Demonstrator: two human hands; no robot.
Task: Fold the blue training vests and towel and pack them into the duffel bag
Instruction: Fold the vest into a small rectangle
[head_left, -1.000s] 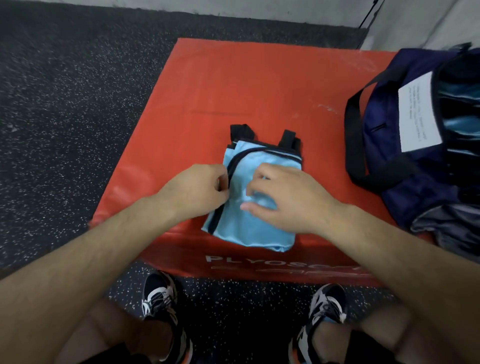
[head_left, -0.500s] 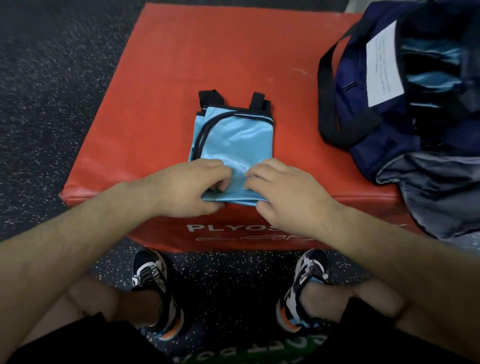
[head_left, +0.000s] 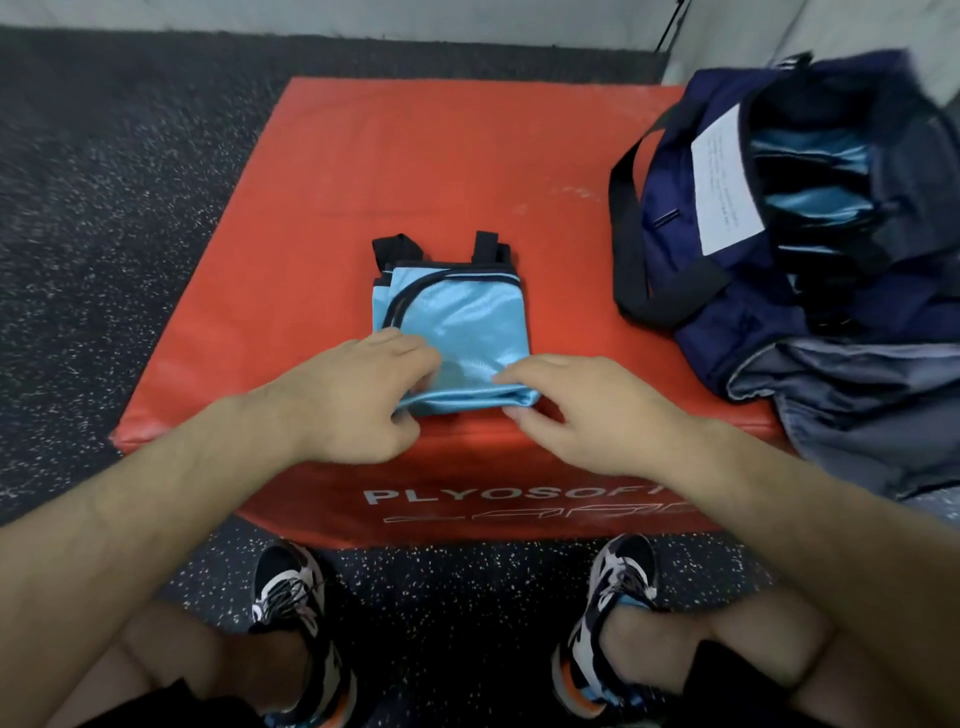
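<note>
Below, vest (head_left: 467, 322) on red box (head_left: 415, 156), speckled floor (head_left: 104, 234).

A light-blue training vest (head_left: 457, 332) with black trim lies folded into a flat, near-square packet close to the front edge of the red plyo box (head_left: 415, 171), its two black straps pointing away. Well to its right, the navy duffel bag (head_left: 748, 332) sits open, with folded blue vests (head_left: 810, 202) stacked inside.
</note>
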